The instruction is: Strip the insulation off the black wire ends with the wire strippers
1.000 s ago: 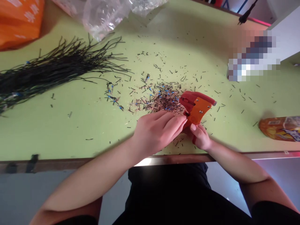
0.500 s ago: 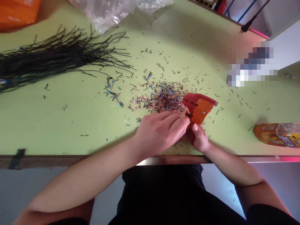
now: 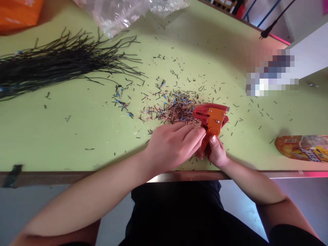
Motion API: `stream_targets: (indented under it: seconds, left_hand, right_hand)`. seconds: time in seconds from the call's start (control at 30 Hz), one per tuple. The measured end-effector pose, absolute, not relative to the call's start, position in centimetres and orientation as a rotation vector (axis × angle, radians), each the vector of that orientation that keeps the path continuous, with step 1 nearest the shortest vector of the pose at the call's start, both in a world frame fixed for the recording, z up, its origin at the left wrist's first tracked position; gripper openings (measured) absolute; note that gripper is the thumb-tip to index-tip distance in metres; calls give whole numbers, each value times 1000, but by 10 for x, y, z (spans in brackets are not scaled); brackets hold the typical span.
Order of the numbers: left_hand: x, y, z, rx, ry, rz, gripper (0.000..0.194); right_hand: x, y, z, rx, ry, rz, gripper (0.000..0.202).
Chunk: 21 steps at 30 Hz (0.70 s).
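My right hand (image 3: 217, 152) is wrapped around the handles of a red and orange wire stripper (image 3: 216, 118), its head pointing up and to the left. Close against the tool's jaw side is my left hand (image 3: 174, 143), back up and fingers pinched together. Whatever lies between those fingertips is hidden. Just beyond both hands spreads a heap of wire offcuts (image 3: 180, 111), black insulation bits and copper strands with some blue pieces. A thick bundle of black wires (image 3: 56, 65) lies on the left, its loose ends fanned toward the heap.
Clear plastic bags (image 3: 115, 15) and an orange bag (image 3: 19, 15) sit at the back left of the green table (image 3: 64, 136). A bottle with an orange label (image 3: 302, 148) lies on the right. A black plug (image 3: 266, 33) hangs at the far right edge.
The wire stripper's head has swung a little to the left, and more of its handle shows. My left hand stays pinched beside it. The whole view has shifted slightly.
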State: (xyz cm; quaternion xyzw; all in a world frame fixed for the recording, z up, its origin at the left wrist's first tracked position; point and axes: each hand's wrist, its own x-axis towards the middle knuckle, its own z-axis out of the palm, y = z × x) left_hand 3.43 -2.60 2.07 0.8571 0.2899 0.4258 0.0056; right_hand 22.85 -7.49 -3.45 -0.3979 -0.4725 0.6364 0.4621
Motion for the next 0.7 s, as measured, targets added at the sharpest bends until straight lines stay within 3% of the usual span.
stream_targets:
  seconds: [0.13,0.4,0.7]
  left_hand:
    - [33,-25,21,2667,908,1363,3]
    - [22,-5,21,2281,1110,1309,15]
    - [21,1,7,2159,1148,1152,19]
  right_hand:
    - [228,-70,-33,-937,-1141,1576,63]
    - [241,-54,-7,-778,-951,1967,69]
    - [246,-58,-16,-582,-912,2163,70]
